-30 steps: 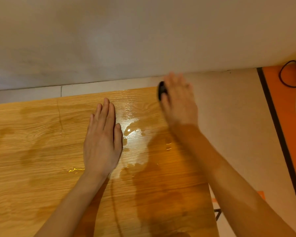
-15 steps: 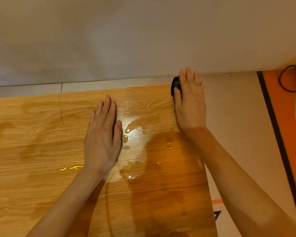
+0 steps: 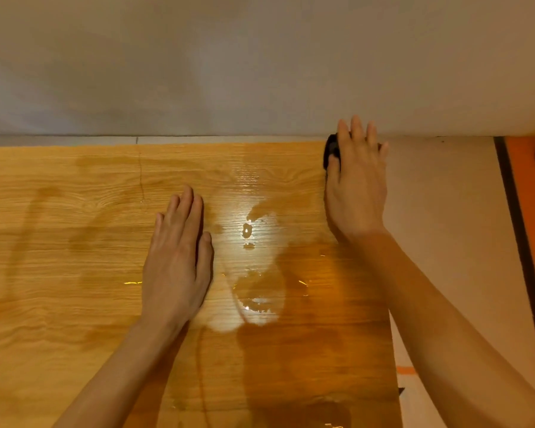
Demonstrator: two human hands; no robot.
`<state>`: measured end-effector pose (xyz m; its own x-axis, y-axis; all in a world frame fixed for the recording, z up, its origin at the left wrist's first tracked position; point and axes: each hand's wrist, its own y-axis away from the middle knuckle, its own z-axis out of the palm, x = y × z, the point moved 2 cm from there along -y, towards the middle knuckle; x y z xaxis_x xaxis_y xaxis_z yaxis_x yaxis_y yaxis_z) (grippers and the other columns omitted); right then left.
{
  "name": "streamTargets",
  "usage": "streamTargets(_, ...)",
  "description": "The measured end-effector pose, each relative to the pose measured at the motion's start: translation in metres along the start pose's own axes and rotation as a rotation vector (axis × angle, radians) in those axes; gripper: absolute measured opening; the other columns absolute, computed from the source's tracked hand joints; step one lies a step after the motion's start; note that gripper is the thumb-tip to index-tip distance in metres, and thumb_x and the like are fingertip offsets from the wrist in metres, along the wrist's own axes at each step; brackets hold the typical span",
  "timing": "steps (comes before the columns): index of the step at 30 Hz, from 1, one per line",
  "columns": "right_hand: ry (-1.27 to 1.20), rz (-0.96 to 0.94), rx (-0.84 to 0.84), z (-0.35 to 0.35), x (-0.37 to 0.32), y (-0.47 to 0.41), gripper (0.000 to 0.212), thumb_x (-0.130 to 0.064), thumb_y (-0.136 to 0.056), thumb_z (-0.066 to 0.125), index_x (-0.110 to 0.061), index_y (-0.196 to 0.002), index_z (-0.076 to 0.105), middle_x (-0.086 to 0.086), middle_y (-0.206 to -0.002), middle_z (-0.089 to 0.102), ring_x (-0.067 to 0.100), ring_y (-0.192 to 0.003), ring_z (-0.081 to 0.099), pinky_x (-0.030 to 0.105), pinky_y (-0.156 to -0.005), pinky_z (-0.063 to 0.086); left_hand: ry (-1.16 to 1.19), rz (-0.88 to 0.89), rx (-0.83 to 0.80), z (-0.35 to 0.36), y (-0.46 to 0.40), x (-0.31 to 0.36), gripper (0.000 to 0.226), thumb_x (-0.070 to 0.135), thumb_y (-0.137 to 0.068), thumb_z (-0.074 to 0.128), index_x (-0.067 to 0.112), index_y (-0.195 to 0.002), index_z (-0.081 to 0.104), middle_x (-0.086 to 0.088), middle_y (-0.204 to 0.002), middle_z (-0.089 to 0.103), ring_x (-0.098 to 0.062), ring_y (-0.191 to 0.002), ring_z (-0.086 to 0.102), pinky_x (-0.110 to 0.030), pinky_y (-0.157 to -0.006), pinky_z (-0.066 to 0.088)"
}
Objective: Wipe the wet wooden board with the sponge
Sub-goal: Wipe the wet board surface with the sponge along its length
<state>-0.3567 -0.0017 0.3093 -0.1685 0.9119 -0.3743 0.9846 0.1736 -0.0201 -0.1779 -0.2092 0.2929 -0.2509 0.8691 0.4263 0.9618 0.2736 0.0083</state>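
The left hand (image 3: 176, 257) lies flat on the wooden board (image 3: 74, 273), fingers straight and together. At its three o'clock pooled water (image 3: 250, 261) glistens. At the board's far right corner, the right hand (image 3: 355, 186) covers the dark sponge (image 3: 331, 149), fingers spread over it. The puddle lies at seven o'clock from the sponge.

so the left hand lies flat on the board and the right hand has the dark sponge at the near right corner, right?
Not quite. In the head view the right hand presses the dark sponge at the far right corner of the wooden board, by the wall. The left hand does lie flat.
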Motion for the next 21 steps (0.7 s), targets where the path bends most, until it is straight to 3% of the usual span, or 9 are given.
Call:
streamTargets(3, -0.012, -0.107, -0.021, 0.029, -0.067, 0.003, 0.051, -0.033, -0.105, 0.026, -0.015, -0.153, 0.021, 0.006, -0.161, 0.015, 0.024, -0.150, 0.005, 0.043, -0.122, 0.005, -0.010, -0.006, 0.013, 0.000, -0.004, -0.002, 0.055, 0.030, -0.107, 0.029, 0.012, -0.160, 0.026, 0.000, -0.169, 0.018, -0.016, -0.157, 0.010, -0.039, -0.129, 0.009)
streamTargets(6, -0.032, -0.359, -0.160, 0.054, -0.128, 0.006, 0.050, -0.036, -0.105, 0.026, -0.017, -0.151, 0.027, 0.002, -0.160, 0.019, 0.021, -0.150, 0.005, 0.039, -0.122, 0.002, -0.010, -0.009, 0.025, 0.000, -0.003, 0.000, 0.055, 0.029, -0.107, 0.030, 0.012, -0.159, 0.027, 0.001, -0.169, 0.018, -0.014, -0.157, 0.010, -0.035, -0.128, 0.008)
streamTargets(9, -0.008, -0.559, -0.230, 0.044, -0.111, -0.002, 0.046, -0.030, -0.106, 0.030, -0.017, -0.150, 0.031, -0.001, -0.159, 0.023, 0.019, -0.149, 0.009, 0.036, -0.121, 0.002, -0.017, -0.001, 0.031, 0.001, 0.001, 0.001, 0.055, 0.029, -0.107, 0.031, 0.011, -0.159, 0.028, 0.000, -0.169, 0.018, -0.015, -0.157, 0.011, -0.034, -0.128, 0.007)
streamTargets(13, -0.124, -0.235, -0.111, 0.008, -0.030, -0.015, 0.044, -0.025, -0.106, 0.030, -0.016, -0.149, 0.032, 0.000, -0.159, 0.022, 0.020, -0.149, 0.008, 0.036, -0.122, 0.002, -0.001, -0.001, 0.034, 0.001, 0.002, 0.002, 0.054, 0.028, -0.108, 0.032, 0.010, -0.159, 0.028, -0.001, -0.168, 0.019, -0.016, -0.157, 0.011, -0.036, -0.128, 0.009)
streamTargets(15, -0.100, -0.123, -0.090, 0.010, -0.032, -0.018, 0.045, -0.026, -0.106, 0.027, -0.016, -0.150, 0.030, 0.003, -0.160, 0.020, 0.024, -0.149, 0.006, 0.040, -0.121, 0.002, 0.005, 0.000, 0.044, 0.001, 0.000, 0.001, 0.054, 0.028, -0.108, 0.032, 0.010, -0.159, 0.029, -0.002, -0.168, 0.020, -0.017, -0.157, 0.012, -0.038, -0.128, 0.011)
streamTargets(21, 0.000, -0.329, -0.091, 0.040, -0.087, 0.027, 0.049, -0.031, -0.105, 0.032, -0.017, -0.151, 0.027, 0.003, -0.160, 0.019, 0.027, -0.149, 0.007, 0.045, -0.122, 0.006, 0.008, 0.013, 0.056, 0.001, -0.001, -0.001, 0.054, 0.027, -0.108, 0.032, 0.008, -0.158, 0.029, -0.004, -0.168, 0.021, -0.019, -0.157, 0.013, -0.036, -0.128, 0.009)
